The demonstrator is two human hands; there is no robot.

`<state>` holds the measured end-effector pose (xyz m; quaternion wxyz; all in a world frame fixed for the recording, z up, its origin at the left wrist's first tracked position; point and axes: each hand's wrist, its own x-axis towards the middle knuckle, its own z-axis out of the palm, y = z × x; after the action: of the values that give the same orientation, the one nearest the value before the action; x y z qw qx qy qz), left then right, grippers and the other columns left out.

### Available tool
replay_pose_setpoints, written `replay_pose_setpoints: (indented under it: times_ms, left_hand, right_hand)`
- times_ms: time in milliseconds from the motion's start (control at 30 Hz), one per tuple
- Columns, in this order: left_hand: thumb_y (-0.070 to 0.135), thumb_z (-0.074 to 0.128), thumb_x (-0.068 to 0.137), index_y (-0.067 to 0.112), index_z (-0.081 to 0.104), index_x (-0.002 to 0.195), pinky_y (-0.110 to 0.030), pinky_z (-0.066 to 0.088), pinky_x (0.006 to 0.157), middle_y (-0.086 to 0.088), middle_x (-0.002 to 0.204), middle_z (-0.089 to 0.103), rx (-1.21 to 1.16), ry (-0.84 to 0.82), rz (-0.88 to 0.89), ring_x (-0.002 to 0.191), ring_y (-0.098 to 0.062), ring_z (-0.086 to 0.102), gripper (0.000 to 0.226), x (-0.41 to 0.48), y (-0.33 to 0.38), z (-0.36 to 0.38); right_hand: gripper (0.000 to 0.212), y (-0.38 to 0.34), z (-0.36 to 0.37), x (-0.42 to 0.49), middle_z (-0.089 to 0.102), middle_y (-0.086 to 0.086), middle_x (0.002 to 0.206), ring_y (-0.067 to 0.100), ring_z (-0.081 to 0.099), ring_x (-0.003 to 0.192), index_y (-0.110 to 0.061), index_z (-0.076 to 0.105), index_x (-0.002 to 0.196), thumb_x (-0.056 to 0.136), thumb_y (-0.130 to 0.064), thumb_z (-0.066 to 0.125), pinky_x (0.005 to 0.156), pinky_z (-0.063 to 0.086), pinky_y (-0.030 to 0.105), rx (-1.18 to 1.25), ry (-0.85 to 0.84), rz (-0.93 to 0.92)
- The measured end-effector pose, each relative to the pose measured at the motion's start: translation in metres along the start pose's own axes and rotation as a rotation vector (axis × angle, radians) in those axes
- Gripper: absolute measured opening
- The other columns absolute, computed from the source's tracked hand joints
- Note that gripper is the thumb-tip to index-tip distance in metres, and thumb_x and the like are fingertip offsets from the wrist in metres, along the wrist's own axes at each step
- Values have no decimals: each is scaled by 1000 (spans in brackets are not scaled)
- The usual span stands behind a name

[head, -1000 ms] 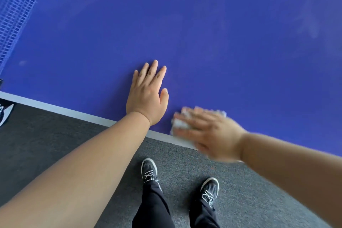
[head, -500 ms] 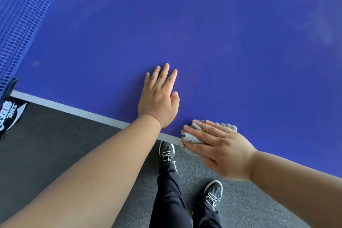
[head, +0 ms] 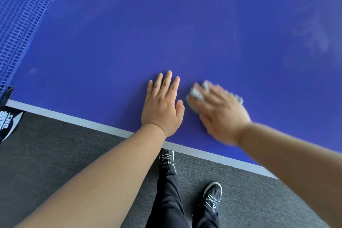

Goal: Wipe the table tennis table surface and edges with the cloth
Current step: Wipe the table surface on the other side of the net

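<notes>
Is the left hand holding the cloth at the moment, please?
No, the left hand rests flat and bare on the blue table, while the cloth lies under the right hand.

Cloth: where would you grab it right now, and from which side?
Probably the bunched corner of the cloth poking out beyond the fingertips of the right hand: it looks crumpled up off the table, a pinchable fold. Come from above on the far side; the right hand covers the rest and the flat left hand crowds the left. Motion blur hides finer folds.
</notes>
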<state>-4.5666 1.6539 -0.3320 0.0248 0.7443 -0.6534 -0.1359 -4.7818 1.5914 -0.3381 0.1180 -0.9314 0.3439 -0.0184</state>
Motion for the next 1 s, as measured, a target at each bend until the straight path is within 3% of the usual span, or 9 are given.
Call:
replay_pose_setpoints:
  times_ms: [100, 200, 300, 400, 567, 667, 867, 933, 1000]
  left_hand:
    - [45, 15, 98, 18, 16, 166, -51, 6, 129, -4, 175, 6, 24, -31, -5, 161, -27, 3, 73, -2, 0, -4]
    - [47, 12, 98, 19, 10, 167, -50, 2, 129, -4, 175, 1, 6, -64, 9, 161, -25, -2, 74, 0, 1, -7]
    - [45, 14, 98, 18, 14, 166, -50, 2, 129, -4, 175, 4, -33, -53, 39, 161, -25, -1, 73, 25, 1, -14]
    - [40, 26, 104, 17, 16, 166, -50, 1, 129, -3, 175, 5, 10, -29, 86, 161, -25, 0, 67, 83, -5, -24]
    - [44, 27, 102, 18, 15, 166, -49, 4, 130, -2, 175, 5, 127, -23, 155, 161, -25, 2, 70, 157, -15, -25]
    - [48, 19, 97, 18, 16, 165, -49, 8, 130, -2, 174, 8, 135, -5, 159, 161, -24, 5, 75, 159, -17, -22]
    - [45, 13, 96, 18, 15, 166, -49, 7, 129, -2, 175, 5, 114, -54, 161, 161, -23, 1, 75, 159, -15, -34]
    - [43, 15, 97, 17, 15, 166, -49, 6, 129, -2, 175, 5, 113, -60, 168, 161, -23, 1, 74, 158, -15, -34]
    - [42, 17, 97, 17, 16, 166, -49, 7, 129, -3, 175, 6, 97, -62, 174, 161, -24, 3, 73, 160, -16, -34]
  right_hand:
    - [51, -32, 8, -62, 24, -4, 171, 24, 22, 158, -30, 43, 157, 106, -34, 45, 126, 25, 49, 66, -46, -144]
    - [54, -18, 1, -61, 23, 1, 171, 25, 22, 158, -25, 40, 159, 106, -33, 46, 126, 26, 48, 57, -47, -111]
    - [60, 11, -12, -16, 21, 10, 171, 33, 20, 158, -19, 30, 163, 105, -34, 39, 126, 24, 51, 76, 31, 240]
    - [65, 42, -20, 40, 12, 11, 173, 33, 9, 159, -19, 15, 165, 104, -38, 31, 130, 11, 44, 87, 84, 544]
    - [67, 88, -25, 119, 2, 7, 174, 28, 2, 160, -24, 6, 166, 104, -42, 27, 130, 6, 41, 109, 129, 726]
    - [64, 85, -28, 122, 12, 5, 173, 30, 10, 159, -27, 16, 164, 103, -42, 26, 130, 7, 42, 73, 107, 602]
    - [58, -8, -6, 36, 19, 1, 172, 29, 18, 159, -25, 36, 161, 104, -32, 41, 128, 19, 49, 58, -59, 32]
    - [57, 8, -10, 33, 21, 4, 172, 29, 22, 157, -25, 36, 161, 105, -33, 43, 126, 25, 50, 35, -102, -99]
    - [62, 49, -20, 54, 26, 11, 169, 36, 30, 154, -21, 33, 162, 102, -31, 45, 125, 28, 51, -20, -88, -50]
